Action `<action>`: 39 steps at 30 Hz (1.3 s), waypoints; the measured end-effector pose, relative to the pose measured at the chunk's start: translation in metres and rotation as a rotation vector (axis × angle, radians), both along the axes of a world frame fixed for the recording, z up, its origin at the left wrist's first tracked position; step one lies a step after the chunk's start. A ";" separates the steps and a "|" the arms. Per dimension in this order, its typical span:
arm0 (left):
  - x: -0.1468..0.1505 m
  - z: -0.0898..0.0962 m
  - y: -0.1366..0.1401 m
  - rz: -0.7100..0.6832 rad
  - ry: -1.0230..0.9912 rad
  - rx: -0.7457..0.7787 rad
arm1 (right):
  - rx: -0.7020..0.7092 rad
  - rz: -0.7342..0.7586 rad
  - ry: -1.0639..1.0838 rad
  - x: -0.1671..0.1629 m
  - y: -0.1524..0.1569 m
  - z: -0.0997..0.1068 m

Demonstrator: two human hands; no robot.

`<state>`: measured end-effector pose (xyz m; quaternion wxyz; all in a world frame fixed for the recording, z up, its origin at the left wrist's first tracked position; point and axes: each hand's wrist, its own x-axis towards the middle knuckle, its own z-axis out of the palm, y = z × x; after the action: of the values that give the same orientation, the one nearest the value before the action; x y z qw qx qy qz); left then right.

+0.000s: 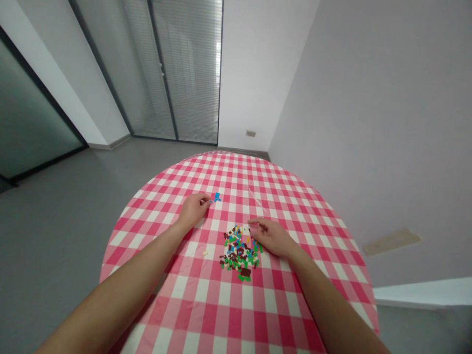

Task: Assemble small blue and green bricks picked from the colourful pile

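Observation:
My left hand [196,208] is over the far left-middle of the table, thumb and fingers pinched on a small blue toy brick [211,200]. Just beyond those fingertips lies a little group of blue bricks [217,196]. A loose pile of small toy bricks [239,250], in green, brown, blue, yellow and white, is spread nearer to me. At the pile's upper right edge is my right hand [271,237], its index finger stretched out and the fingers apart. I see nothing held in it. A larger brown piece [245,272] lies at the near end of the pile.
A red-and-white checked cloth [206,314] covers the round table. One pale piece [205,253] lies apart, left of the pile. Behind the table stand a glass partition with blinds [188,73] and a white wall [368,123].

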<state>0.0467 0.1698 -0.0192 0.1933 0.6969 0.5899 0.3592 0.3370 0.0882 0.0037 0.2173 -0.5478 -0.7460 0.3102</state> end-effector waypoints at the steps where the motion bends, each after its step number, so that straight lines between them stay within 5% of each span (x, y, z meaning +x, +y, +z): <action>1: 0.000 -0.001 0.001 0.005 0.021 0.005 | 0.005 0.001 0.001 0.000 0.000 0.000; 12: -0.001 -0.005 0.002 0.019 0.093 0.013 | -0.001 0.003 -0.011 -0.001 -0.001 0.002; 21: 0.002 0.002 -0.004 -0.077 0.343 0.077 | 0.002 0.000 -0.006 -0.001 -0.001 0.003; 39: 0.007 0.004 -0.007 0.001 0.378 0.075 | -0.005 0.005 -0.019 -0.001 -0.001 0.004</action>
<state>0.0534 0.1626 -0.0156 0.0527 0.7585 0.6020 0.2437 0.3363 0.0873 0.0079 0.2079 -0.5495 -0.7486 0.3073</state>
